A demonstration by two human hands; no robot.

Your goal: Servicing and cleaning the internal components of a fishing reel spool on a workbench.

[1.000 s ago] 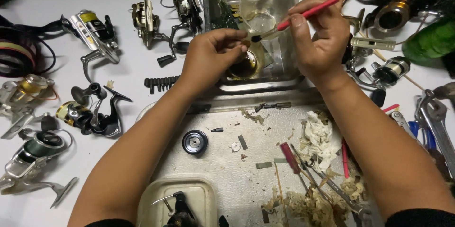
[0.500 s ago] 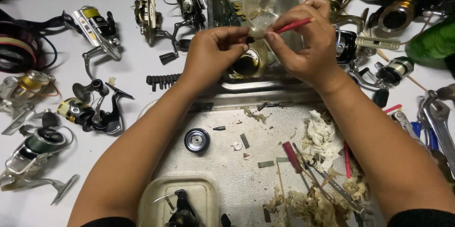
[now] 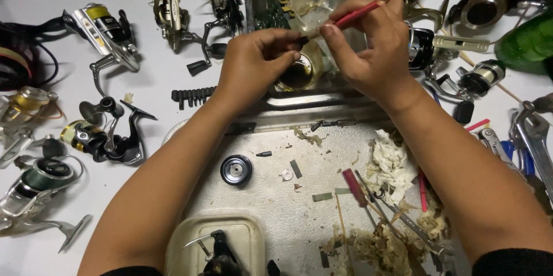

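Overhead, head view: right hand point(image 3: 374, 51) pinched shut on red-handled brush point(image 3: 357, 14), long axis slanting from upper right down to lower left, tip meeting the small part at left fingertips. Left hand point(image 3: 256, 60) closed on that part (too small to identify), above brass-coloured spool point(image 3: 296, 74). Below, metal tray point(image 3: 276, 195) littered with scraps, crumpled tissue point(image 3: 389, 163), black round cap point(image 3: 236, 169). White table point(image 3: 161, 80) crowded with fishing reels point(image 3: 103, 138).

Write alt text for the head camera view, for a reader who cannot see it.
The left hand pinches a small part while the right hand holds a red brush to it, above a metal tray. Fishing reels and tools lie around on the white table.
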